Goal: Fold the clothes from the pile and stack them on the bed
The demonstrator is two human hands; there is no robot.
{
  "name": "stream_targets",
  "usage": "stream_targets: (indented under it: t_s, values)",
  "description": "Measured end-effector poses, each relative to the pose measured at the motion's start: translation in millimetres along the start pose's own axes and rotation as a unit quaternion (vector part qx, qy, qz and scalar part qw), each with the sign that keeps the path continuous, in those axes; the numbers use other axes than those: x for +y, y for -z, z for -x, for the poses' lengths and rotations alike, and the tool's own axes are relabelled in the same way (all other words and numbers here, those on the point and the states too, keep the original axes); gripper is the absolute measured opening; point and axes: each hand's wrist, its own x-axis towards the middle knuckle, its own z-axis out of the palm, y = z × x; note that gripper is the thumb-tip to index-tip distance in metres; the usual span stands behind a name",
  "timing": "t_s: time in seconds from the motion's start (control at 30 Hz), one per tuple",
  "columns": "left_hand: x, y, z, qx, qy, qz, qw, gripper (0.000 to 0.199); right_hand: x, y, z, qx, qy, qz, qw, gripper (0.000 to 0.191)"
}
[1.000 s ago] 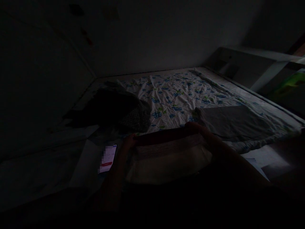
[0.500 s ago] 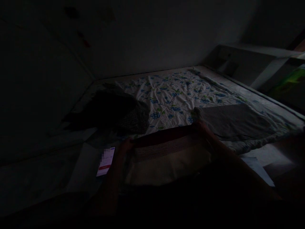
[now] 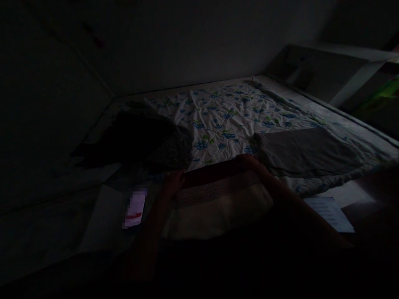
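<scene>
A striped cloth garment (image 3: 218, 199), dark red along its far edge and beige nearer me, lies spread at the near edge of the bed. My left hand (image 3: 175, 182) is closed on its far left corner. At the far right corner my right hand (image 3: 249, 161) grips the dark red edge. To the right on the bed lies a flat grey folded cloth (image 3: 305, 151). A heap of dark clothes (image 3: 137, 141) rests to the left. The picture is very dark, and the fingers show only faintly.
A patterned bedsheet (image 3: 218, 112) with blue flowers covers the bed. A lit phone (image 3: 136, 208) lies left of my left forearm. Printed paper (image 3: 330, 214) is at the right, below the bed edge. A pale ledge (image 3: 352, 56) stands at the back right.
My hands have drawn a little closer together, the right one moving left along the garment's far edge. The view has shifted slightly, and more of the printed paper shows.
</scene>
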Motion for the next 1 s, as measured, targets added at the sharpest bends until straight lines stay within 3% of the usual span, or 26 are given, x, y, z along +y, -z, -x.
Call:
stream_targets:
  t_s: [0.2, 0.33, 0.47, 0.73, 0.87, 1.0]
  values:
    - [-0.2, -3.5, -2.4, -0.003, 0.008, -0.037, 0.999, 0.035, -84.0, -25.8, -20.2, -0.002, 0.109, -0.038, 0.993, 0.042]
    - [-1.5, 0.2, -5.6, 0.0, 0.002, -0.036, 0.999, 0.033, -98.3, -29.6, -22.4, -0.007, 0.129, -0.053, 0.99, 0.032]
    - [-5.5, 6.7, -4.5, 0.008, -0.005, -0.021, 1.0, 0.032, -71.2, -17.8, -22.4, -0.006, 0.11, -0.082, 0.99, 0.029]
    - [-15.3, 3.9, 1.6, -0.006, 0.039, -0.008, 0.999, 0.036, 25.6, 2.7, -14.2, -0.067, 0.048, -0.097, 0.992, 0.017]
    - [-22.1, 6.0, -0.4, 0.014, 0.044, -0.017, 0.999, 0.034, 66.6, 10.3, -8.1, -0.032, 0.002, -0.105, 0.994, 0.018]
    - [-26.3, 8.0, -4.4, 0.054, 0.024, -0.013, 0.998, 0.032, 85.2, 6.9, -6.9, -0.008, -0.018, -0.135, 0.991, 0.021]
